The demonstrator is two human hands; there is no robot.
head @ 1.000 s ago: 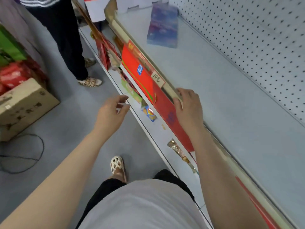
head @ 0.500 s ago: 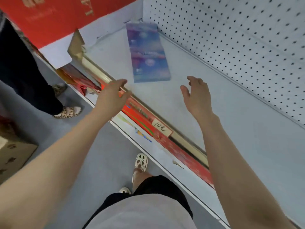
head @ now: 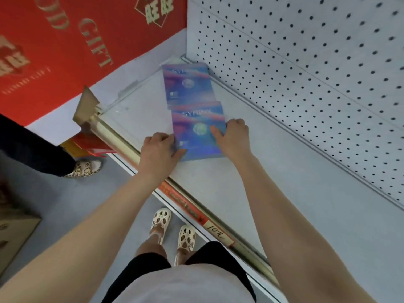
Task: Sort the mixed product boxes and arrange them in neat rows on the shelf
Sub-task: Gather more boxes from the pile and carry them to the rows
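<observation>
Near blue box (head: 197,132) flat on shelf (head: 273,171), gripped at its sides by both hands, left (head: 160,149) and right (head: 232,136).

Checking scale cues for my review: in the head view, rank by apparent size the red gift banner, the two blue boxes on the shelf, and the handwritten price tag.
1. Red gift banner, largest.
2. The near blue box and the far blue box look alike; the near one appears slightly bigger, probably from closeness.
3. Price tag, smallest.

I am looking down on a pale grey metal shelf (head: 284,171) backed by a white pegboard panel (head: 306,73). A brass-coloured rail (head: 122,138) is edging it. A grey floor (head: 72,200) is lying below, a red printed banner (head: 65,51) hanging left.
</observation>
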